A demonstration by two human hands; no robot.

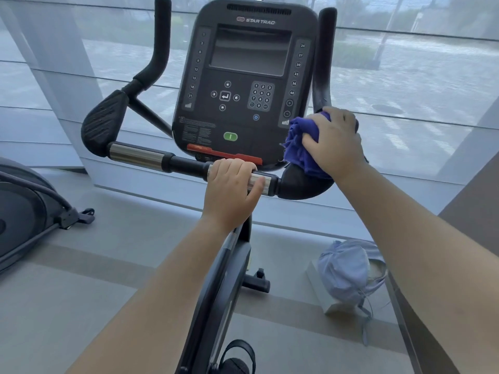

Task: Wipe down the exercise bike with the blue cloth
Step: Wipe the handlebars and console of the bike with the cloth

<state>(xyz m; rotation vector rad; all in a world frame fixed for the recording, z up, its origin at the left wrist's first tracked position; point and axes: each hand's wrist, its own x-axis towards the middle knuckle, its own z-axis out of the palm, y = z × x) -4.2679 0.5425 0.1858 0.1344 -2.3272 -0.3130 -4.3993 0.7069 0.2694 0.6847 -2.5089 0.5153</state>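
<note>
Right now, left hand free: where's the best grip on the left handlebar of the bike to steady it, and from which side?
Grip the chrome sleeve on the horizontal bar, coming from above and wrapping the fingers over it. It is a straight, bare cylinder, unlike the wide flat elbow pad beside it. The left hand already holds the matching sleeve nearer the centre this way, while the right hand presses the blue cloth on the right bar.

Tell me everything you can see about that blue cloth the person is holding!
The blue cloth is a deep purplish blue, soft and bunched into crumpled folds, with a frayed edge on its left side. The right hand presses down on it with fingers spread over the top. It sits on the black padded right handlebar, just beside the console's lower right corner. Part of it hangs down below the hand. The left hand does not touch it.
</note>
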